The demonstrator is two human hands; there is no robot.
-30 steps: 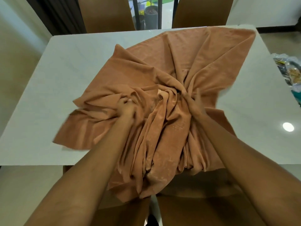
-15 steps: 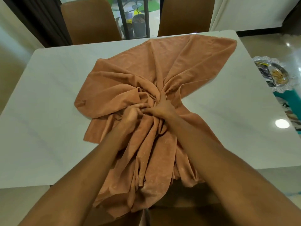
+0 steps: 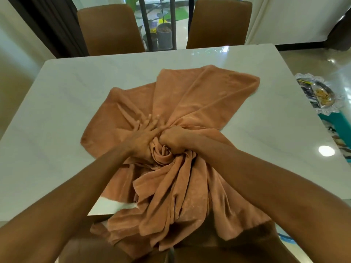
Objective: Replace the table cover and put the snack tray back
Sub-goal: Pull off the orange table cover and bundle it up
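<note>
An orange-brown table cover (image 3: 191, 103) lies bunched on the white table (image 3: 76, 88), with its near end hanging over the front edge. My right hand (image 3: 173, 138) is a fist gripping a twisted wad of the cover at the middle. My left hand (image 3: 145, 132) lies flat on the cloth just left of it, fingers spread and reaching away from me. The snack tray (image 3: 321, 95), silver with a lacy rim and wrapped snacks, sits off the table to the right.
Two brown chairs (image 3: 110, 29) (image 3: 218, 23) stand at the far side of the table. A third chair back (image 3: 190, 251) is right under me at the front edge. A teal surface (image 3: 340, 122) holds the tray at the right.
The cover has been gathered towards me, and its far edge has drawn back from the far table edge. My left hand has opened and stretched forward, while my right hand has closed on the wad.
</note>
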